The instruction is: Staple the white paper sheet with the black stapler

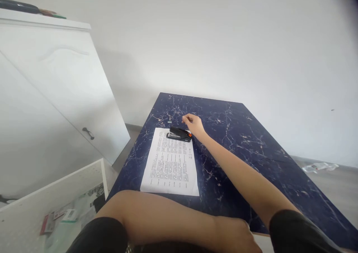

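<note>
My right hand (pixel 193 123) is over the blue marbled table, just beyond the stapler's orange-marked end. Its thumb and fingertips are pinched together; anything between them is too small to make out. The black stapler (pixel 179 134) lies across the top edge of printed paper (pixel 171 167). A small grey piece (pixel 169 122) rests on the table beyond the paper. My left forearm crosses in front of the paper, and my left hand (pixel 237 235) is near the table's front edge, its back showing and its fingers hidden.
On the left is a white cabinet (pixel 61 81) with a dark handle. Below it, an open drawer (pixel 104 178) holds boxes and other items. The table (pixel 223 122) stands near a white wall. Clear plastic packaging (pixel 320 167) lies on the floor at the right.
</note>
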`<action>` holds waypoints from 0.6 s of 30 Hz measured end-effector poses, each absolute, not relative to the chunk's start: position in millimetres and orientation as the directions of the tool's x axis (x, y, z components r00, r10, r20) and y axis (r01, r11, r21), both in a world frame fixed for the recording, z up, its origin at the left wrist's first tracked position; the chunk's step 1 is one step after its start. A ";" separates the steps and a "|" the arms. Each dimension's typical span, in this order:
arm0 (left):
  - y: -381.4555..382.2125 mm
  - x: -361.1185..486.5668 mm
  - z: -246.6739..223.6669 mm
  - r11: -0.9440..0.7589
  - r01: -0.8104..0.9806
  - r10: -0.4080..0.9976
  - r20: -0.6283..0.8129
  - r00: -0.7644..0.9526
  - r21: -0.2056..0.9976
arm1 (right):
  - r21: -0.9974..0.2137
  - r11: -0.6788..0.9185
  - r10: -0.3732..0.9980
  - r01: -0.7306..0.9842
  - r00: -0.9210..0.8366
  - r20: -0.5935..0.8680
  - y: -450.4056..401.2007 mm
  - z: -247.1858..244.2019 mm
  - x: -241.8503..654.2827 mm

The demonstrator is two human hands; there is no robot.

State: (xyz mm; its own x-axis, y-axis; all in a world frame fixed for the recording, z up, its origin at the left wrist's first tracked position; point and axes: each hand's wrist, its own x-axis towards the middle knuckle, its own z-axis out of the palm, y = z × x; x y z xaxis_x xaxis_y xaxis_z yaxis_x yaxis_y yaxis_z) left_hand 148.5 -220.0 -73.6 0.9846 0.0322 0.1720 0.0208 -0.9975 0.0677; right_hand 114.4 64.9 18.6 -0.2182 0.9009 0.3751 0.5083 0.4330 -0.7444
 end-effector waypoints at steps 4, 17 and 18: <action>-219.8 145.7 -71.0 -0.929 -0.222 -0.173 0.184 0.968 0.296 | -0.724 0.488 0.868 0.488 -0.358 0.344 19.8 13.2 131.3; -220.5 134.1 -52.6 -0.969 -0.163 -0.135 0.153 0.979 0.187 | -0.642 0.508 0.854 0.574 -0.435 0.287 15.3 -8.0 132.1; -220.3 133.8 -52.2 -0.971 -0.163 -0.134 0.166 0.977 0.177 | -0.643 0.507 0.855 0.574 -0.431 0.289 14.7 -8.1 132.1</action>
